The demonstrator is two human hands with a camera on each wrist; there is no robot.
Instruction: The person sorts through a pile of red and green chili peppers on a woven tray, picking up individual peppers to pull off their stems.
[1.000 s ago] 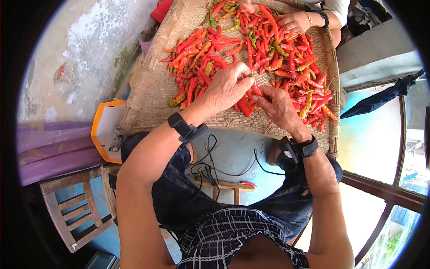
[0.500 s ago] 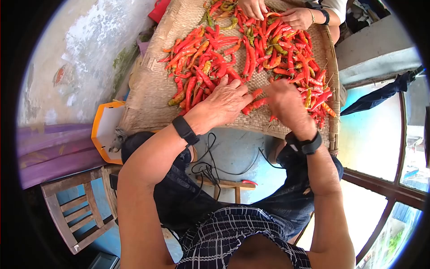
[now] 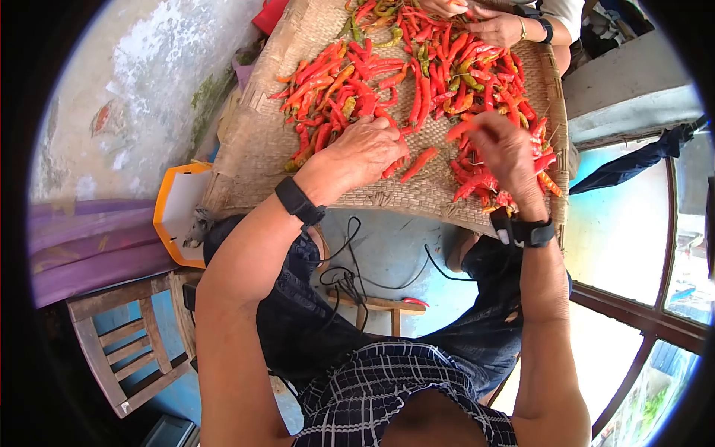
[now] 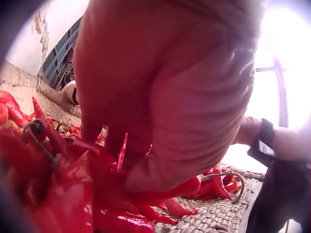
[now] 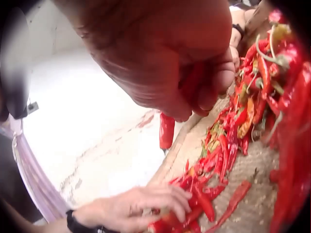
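The held red pepper is above the woven tray, beside the right-hand heap of peppers. The right hand pinches it between thumb and fingers; in the right wrist view, 1 end sticks out below the fingertips. Compared with 0.5 s ago, this hand has moved outward, away from the left hand.

The left hand rests on the near edge of the left-hand heap, its fingers bent over the peppers; whether they grip 1, I cannot tell. Between the 2 hands, 1 loose red pepper lies on the weave, apart from both heaps.

At the far edge, another person's 2 hands are at the peppers, 1 of them now less in view than before. Below the tray, 1 red pepper lies on a wooden stool, near a black cable.
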